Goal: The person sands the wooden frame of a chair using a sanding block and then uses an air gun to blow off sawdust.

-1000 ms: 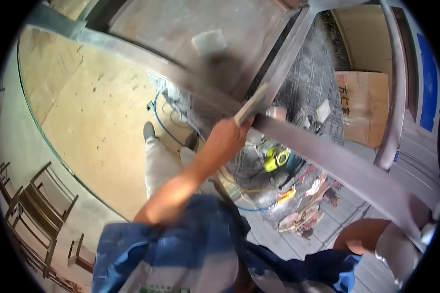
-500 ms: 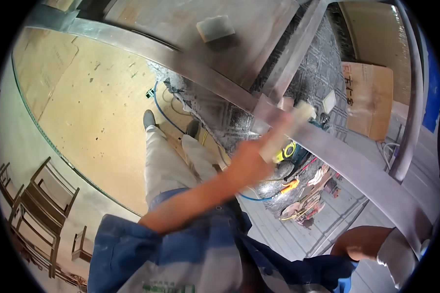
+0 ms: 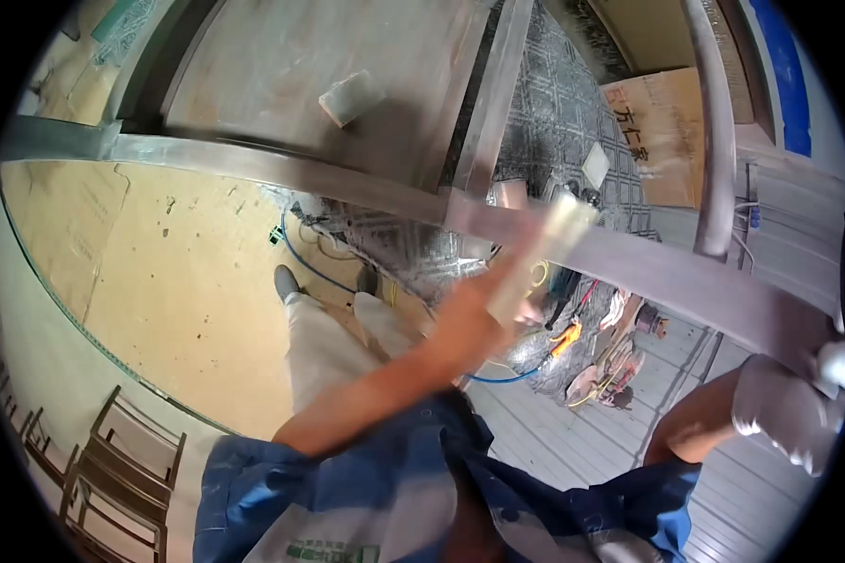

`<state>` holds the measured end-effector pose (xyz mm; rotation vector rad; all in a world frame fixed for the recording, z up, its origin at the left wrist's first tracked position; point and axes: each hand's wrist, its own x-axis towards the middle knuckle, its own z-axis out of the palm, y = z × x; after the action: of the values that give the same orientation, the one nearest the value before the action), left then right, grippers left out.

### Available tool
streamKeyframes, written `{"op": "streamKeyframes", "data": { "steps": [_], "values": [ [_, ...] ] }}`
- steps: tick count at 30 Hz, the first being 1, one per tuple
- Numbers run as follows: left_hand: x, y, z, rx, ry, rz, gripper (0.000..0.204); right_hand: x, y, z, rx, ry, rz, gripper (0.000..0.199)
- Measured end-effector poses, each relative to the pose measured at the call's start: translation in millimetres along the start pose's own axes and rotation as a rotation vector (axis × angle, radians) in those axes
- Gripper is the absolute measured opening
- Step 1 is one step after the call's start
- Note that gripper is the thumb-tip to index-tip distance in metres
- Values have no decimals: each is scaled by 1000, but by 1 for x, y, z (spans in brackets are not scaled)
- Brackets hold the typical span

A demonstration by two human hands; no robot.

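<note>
Right hand (image 3: 787, 418), in a pale grey glove, clamps the near end of the dark wooden frame rail (image 3: 648, 272), fingers wrapped over it. Left hand (image 3: 512, 291), motion-blurred, grips a pale flat sanding block (image 3: 549, 246) pressed on that rail; block's long axis crosses the rail's run. Left hand is the nearer to the block. Versus 0.5 s ago, block sits slightly further along. Beyond: second block (image 3: 350, 97) on the tabletop panel (image 3: 253, 75).

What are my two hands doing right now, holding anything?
Left hand: closed on a pale sanding block, pressed against the dark wooden rail; motion-blurred.
Right hand: gloved in white, gripping the same rail's end.
</note>
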<state>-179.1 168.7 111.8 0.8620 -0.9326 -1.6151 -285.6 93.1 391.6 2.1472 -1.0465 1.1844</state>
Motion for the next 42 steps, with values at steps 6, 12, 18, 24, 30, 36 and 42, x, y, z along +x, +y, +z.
{"op": "streamKeyframes", "data": {
  "steps": [6,12,18,24,30,36,42],
  "values": [
    [4,47,-1,518,-28,426,62,6,13,11,315,-48,26,80],
    [-4,8,-16,788,191,516,59,-3,2,13,119,119,262,97],
    [49,114,17,362,-148,850,70,1,4,13,406,58,337,103],
    [42,-25,-12,528,-1,850,57,-1,-3,14,572,-22,519,83],
    [71,133,44,631,-60,1135,57,-18,8,42,1688,276,824,80],
    [58,108,32,433,-178,985,58,-140,36,75,915,-29,958,73],
    [84,147,48,565,-100,1061,68,-139,18,84,670,-94,657,63]
  ]
}}
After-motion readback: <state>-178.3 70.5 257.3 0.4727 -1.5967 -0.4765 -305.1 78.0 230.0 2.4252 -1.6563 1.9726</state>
